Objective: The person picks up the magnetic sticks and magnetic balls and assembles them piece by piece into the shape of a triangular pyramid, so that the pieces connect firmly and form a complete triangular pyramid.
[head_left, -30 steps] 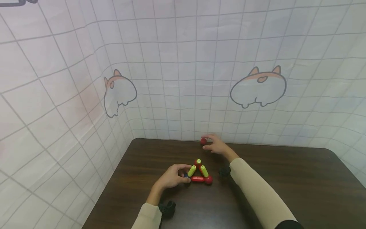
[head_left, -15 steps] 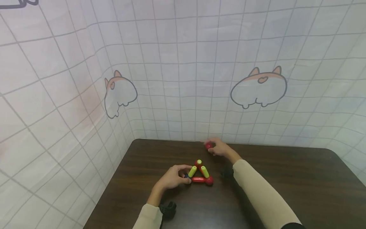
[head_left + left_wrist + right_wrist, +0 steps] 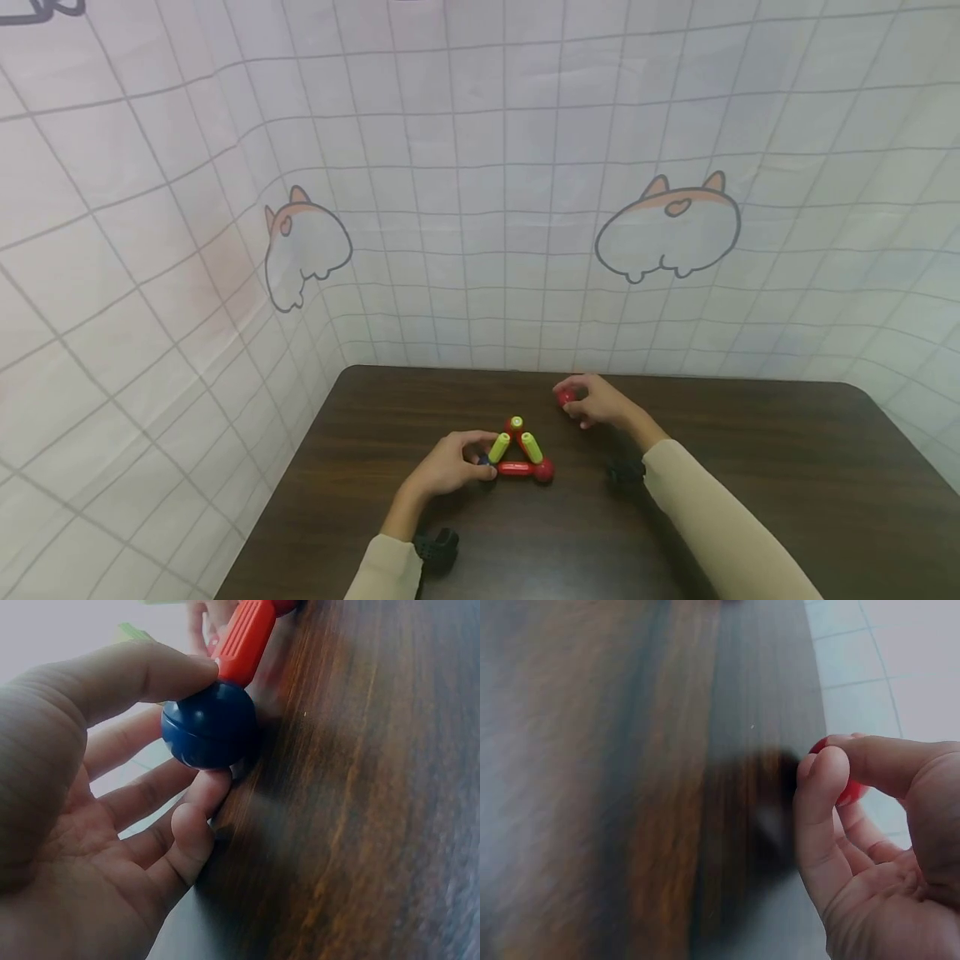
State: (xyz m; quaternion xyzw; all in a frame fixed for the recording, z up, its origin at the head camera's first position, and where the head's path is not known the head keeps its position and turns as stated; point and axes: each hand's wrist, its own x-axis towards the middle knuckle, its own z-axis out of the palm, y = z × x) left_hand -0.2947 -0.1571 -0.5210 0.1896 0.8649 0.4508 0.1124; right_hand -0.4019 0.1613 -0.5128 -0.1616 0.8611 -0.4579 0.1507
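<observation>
My left hand [image 3: 447, 463] grips a blue ball [image 3: 210, 726] at the left corner of a small triangle of rods and balls on the table. From that ball a red rod [image 3: 516, 469] runs to a red ball [image 3: 543, 471] at the right corner. Yellow-green rods [image 3: 498, 448] rise from the corners, one also at the far red ball [image 3: 514, 427]. Behind the triangle and to its right, my right hand [image 3: 597, 401] pinches a separate red ball [image 3: 566, 397] between thumb and fingers. In the right wrist view the fingers hide most of that loose ball.
The dark wood table [image 3: 750, 467] has rounded far corners and ends at a white grid-patterned cloth [image 3: 480, 208] with dog drawings. Another cloth side rises along the left. Black wrist cameras [image 3: 437, 550] sit under both wrists, close over the table.
My right hand has closed on the loose red ball at the table's far edge and brought it nearer and to the right. My left hand keeps its grip on the blue ball.
</observation>
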